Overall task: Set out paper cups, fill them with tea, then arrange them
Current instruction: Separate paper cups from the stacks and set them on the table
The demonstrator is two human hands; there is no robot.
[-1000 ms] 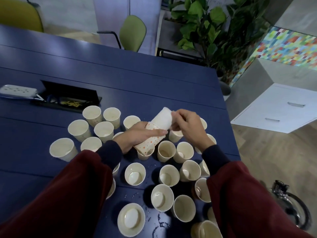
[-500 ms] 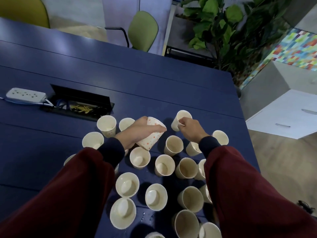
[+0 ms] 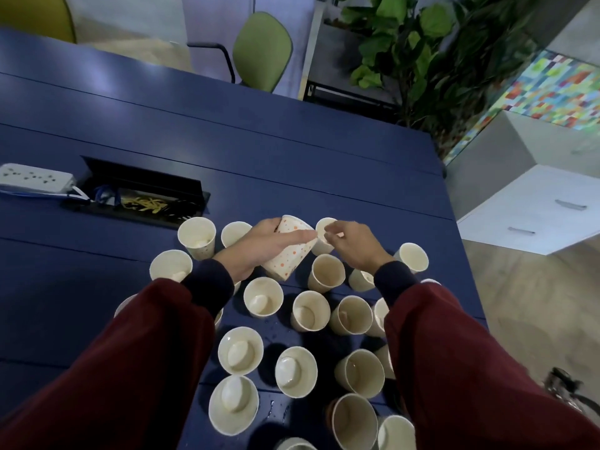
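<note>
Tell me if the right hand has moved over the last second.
Yes. The right hand left the tip of the dotted cup stack and dropped toward the blue table, now at a standing paper cup.

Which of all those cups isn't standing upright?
The cup gripped by the left hand: it's held tilted, while the others stand upright on the table.

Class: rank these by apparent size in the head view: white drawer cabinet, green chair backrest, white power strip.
1. White drawer cabinet
2. Green chair backrest
3. White power strip
Their distances from the camera differ, so this ranks apparent size only.
</note>
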